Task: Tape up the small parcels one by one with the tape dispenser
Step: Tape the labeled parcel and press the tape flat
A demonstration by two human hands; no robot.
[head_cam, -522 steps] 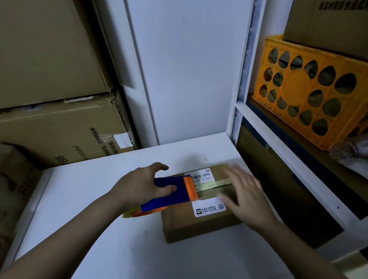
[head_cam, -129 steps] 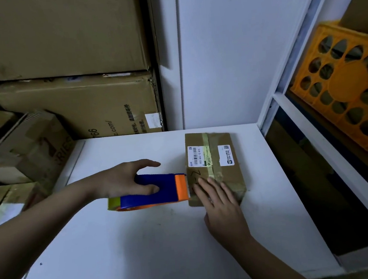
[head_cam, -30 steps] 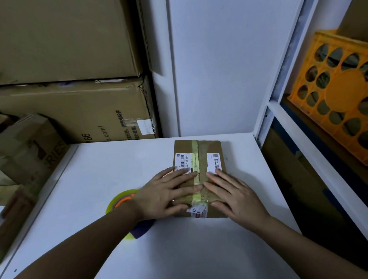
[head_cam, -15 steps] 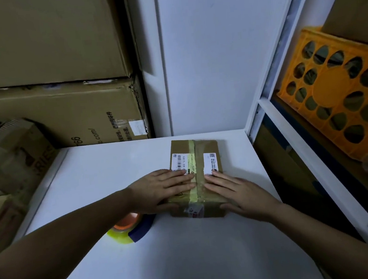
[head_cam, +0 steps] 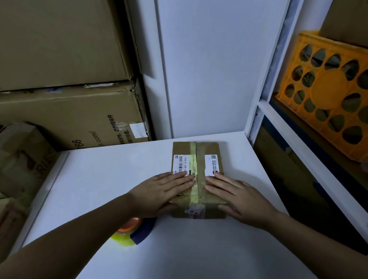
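Head view: small parcel (head_cam: 199, 178) on white surface (head_cam: 190, 262), near its far right corner; left hand (head_cam: 163, 192) and right hand (head_cam: 240, 195) lie flat on parcel's near end, fingers spread, gripping nothing, either side of yellowish tape strip (head_cam: 195, 183); tape dispenser (head_cam: 134, 230) just left of parcel, partly under left wrist.
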